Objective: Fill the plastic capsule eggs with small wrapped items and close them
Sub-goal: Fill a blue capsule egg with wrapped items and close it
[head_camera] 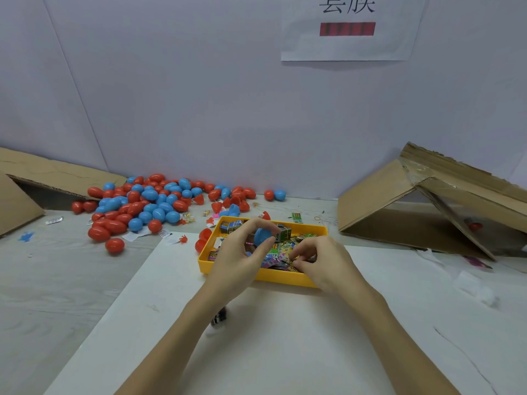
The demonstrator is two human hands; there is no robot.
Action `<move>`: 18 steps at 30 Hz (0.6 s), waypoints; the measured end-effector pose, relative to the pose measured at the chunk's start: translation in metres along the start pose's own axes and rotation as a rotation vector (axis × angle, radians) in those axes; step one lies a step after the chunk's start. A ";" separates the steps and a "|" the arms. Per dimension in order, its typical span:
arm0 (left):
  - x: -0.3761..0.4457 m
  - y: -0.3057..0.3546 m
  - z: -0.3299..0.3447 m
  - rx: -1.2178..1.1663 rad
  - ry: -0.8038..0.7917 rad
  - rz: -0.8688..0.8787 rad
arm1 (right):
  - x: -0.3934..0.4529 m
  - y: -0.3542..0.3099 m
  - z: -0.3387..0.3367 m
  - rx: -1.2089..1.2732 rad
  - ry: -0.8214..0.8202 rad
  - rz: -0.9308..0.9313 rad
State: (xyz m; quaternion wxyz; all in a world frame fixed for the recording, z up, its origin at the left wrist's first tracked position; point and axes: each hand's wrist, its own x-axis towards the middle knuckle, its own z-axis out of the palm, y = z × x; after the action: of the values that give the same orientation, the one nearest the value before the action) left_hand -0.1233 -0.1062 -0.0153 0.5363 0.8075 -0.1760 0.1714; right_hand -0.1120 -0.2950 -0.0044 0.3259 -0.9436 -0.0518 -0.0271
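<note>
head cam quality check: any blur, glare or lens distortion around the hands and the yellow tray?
Head view: even, soft light, only a faint shadow under the yellow plastic tray; no glare on the pile of red and blue plastic capsule eggs; wide-angle bending at the edges; left hand, holding a blue egg half, and right hand are slightly soft; small wrapped items show no readable print.

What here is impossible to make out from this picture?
Head view only:
- Blue egg half: contents hidden by left hand.
- What the right hand picks: curled fingers cover it.
- Wrapped items: print too small.
- Right cardboard box: interior shadowed, cut off by the edge.
</note>
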 end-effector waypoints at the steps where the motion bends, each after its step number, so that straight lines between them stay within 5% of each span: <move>1: 0.000 -0.001 0.000 0.001 0.001 -0.006 | -0.001 0.000 0.000 -0.003 0.002 -0.002; 18: 0.000 -0.003 0.002 0.041 0.025 -0.023 | 0.002 0.001 -0.008 -0.054 -0.125 -0.039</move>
State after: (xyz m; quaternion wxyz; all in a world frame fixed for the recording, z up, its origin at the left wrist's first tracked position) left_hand -0.1216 -0.1071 -0.0178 0.5237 0.8181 -0.1566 0.1788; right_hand -0.1102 -0.3008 0.0017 0.2957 -0.9508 -0.0895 0.0239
